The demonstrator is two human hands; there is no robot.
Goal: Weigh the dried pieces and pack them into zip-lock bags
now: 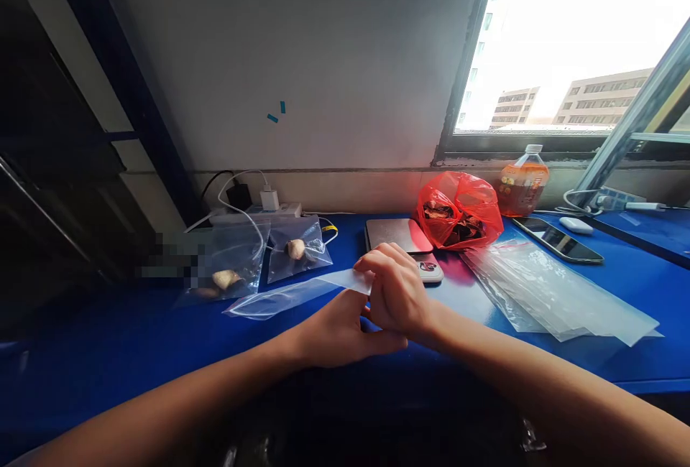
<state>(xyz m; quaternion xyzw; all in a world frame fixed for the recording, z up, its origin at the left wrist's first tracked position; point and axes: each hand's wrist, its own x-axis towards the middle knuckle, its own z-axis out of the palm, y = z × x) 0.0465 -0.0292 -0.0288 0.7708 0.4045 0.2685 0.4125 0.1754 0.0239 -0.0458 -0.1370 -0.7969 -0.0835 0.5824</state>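
I cannot tell the left hand (pixel 337 330)'s grip; the right hand (pixel 399 287) pinches a clear, seemingly unfilled plastic bag (pixel 302 293) before the silver-topped scale (pixel 399 235); right of it, flat translucent bags (pixel 571 291) look unused; left, two transparent bags (pixel 318 255) already hold pale lumps (pixel 296 249); immediately right, a red plastic bag (pixel 485 197) holds dark pieces (pixel 466 228).

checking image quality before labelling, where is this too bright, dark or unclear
Head view: window mostly blown out white; head view: left edge nearly black, pixelated patch near the leftmost bag; head view: glare on the stacked clear bags; head view: held bag pale but readable.
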